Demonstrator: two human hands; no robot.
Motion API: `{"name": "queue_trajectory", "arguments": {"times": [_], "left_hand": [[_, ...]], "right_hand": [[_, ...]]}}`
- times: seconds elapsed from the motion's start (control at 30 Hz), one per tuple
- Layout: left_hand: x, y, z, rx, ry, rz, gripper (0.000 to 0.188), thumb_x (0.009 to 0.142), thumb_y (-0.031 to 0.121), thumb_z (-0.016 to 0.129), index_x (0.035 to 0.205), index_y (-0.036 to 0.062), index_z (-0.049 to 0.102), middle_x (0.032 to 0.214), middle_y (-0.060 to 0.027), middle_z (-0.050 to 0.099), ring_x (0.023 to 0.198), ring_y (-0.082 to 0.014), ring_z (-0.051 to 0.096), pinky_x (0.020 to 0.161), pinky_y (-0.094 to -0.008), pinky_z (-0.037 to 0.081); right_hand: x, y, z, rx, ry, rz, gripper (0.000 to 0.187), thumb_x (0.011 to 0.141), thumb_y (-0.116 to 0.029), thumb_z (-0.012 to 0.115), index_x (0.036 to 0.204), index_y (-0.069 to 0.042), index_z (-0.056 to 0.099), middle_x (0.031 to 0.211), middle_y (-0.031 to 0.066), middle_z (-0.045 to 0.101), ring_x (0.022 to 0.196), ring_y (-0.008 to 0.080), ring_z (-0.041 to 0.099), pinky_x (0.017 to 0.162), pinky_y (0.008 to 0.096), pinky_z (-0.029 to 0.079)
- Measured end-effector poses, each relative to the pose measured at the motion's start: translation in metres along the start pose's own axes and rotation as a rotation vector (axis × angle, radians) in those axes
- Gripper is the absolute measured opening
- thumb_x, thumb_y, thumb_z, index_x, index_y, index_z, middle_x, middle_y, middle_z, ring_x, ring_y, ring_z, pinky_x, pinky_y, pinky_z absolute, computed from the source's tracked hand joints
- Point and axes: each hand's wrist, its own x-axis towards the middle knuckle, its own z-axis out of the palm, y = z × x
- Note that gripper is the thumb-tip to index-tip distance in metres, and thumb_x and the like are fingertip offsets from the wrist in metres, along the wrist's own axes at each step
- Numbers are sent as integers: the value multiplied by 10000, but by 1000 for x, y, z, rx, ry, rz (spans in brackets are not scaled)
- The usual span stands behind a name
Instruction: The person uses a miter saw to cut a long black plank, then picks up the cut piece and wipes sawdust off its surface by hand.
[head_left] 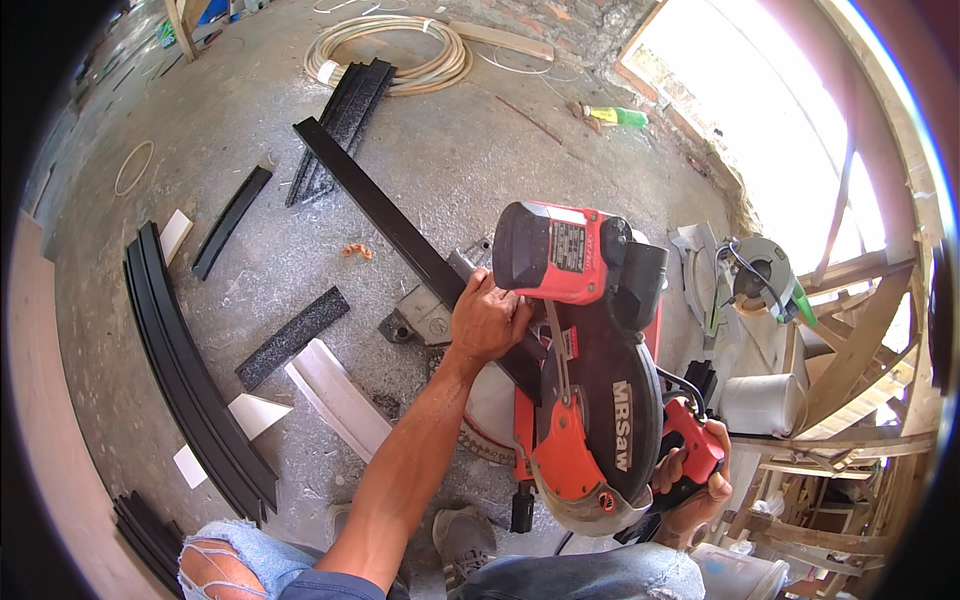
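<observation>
A red and black miter saw (612, 405) stands on the floor in front of me. My right hand (697, 487) is wrapped round its red and black handle (690, 442). A long black profile strip (385, 215) lies across the saw's base, running up to the far left. My left hand (487, 318) grips the strip near the saw head, its fingers bent over it. The strip's near end passes under the saw head. Most of the blade is hidden by its guard.
Black profile pieces (180, 350) and a white channel piece (340, 395) lie at the left. A coiled hose (440, 65) rests at the far side. To the right are another power saw (757, 275), a white bucket (765, 403) and wooden framing (865, 350).
</observation>
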Motion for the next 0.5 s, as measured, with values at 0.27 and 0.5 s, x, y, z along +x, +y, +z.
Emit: {"name": "queue_trajectory", "arguments": {"times": [0.27,0.5], "left_hand": [[1,2,1,-14,0,-12,216,884,185,666,751,17,693,765,-156,708,875,-322,668,1050,-460,422],[3,2,-1,-21,10,-1,198,880,183,668,775,18,697,773,-153,708,893,-316,668,1044,-458,423]], "right_hand": [[1,0,2,28,1,-10,740,914,-424,646,1446,29,401,664,155,565,502,213,561,463,345,469],[1,0,2,25,12,-11,742,915,-422,642,1451,30,399,668,151,569,502,209,561,466,343,476]]}}
